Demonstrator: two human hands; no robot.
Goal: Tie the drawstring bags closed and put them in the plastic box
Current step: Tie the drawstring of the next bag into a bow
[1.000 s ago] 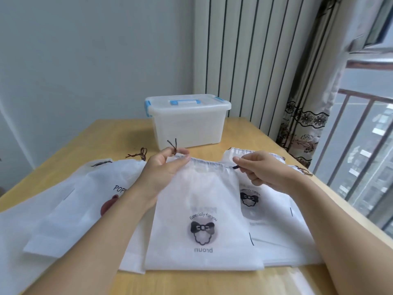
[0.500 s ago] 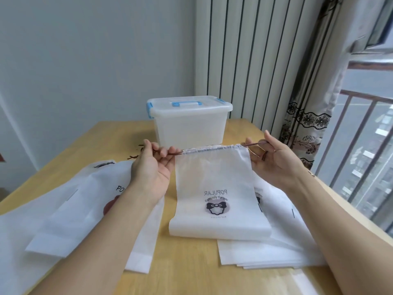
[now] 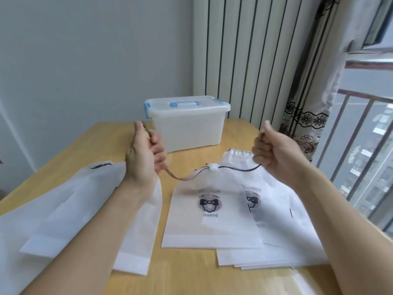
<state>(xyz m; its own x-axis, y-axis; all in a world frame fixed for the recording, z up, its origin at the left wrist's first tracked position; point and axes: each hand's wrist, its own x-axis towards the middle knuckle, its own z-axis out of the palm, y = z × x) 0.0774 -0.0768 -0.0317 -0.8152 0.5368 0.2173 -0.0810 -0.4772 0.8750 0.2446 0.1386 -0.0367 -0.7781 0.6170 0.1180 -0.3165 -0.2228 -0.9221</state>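
1. Loose white bags [image 3: 70,211] lie flat on the left of the wooden counter [image 3: 187,277].
2. The left hand [image 3: 144,154] is raised, its fingers [image 3: 158,151] clenched round the brown cord [image 3: 176,177].
3. The bow-print bag [image 3: 210,209] lies mid-counter, its mouth cinched tight; the lidded plastic box [image 3: 188,124] stands behind it.
4. The right hand [image 3: 274,150] grasps the dark cord [image 3: 240,168] above the stacked bags [image 3: 282,226].

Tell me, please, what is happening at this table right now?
A person is closing a white drawstring bag. The left hand and right hand each grip a cord end, pulled apart, with the bag's mouth cinched tight. More bags lie flat on the table. The plastic box behind has its lid on.
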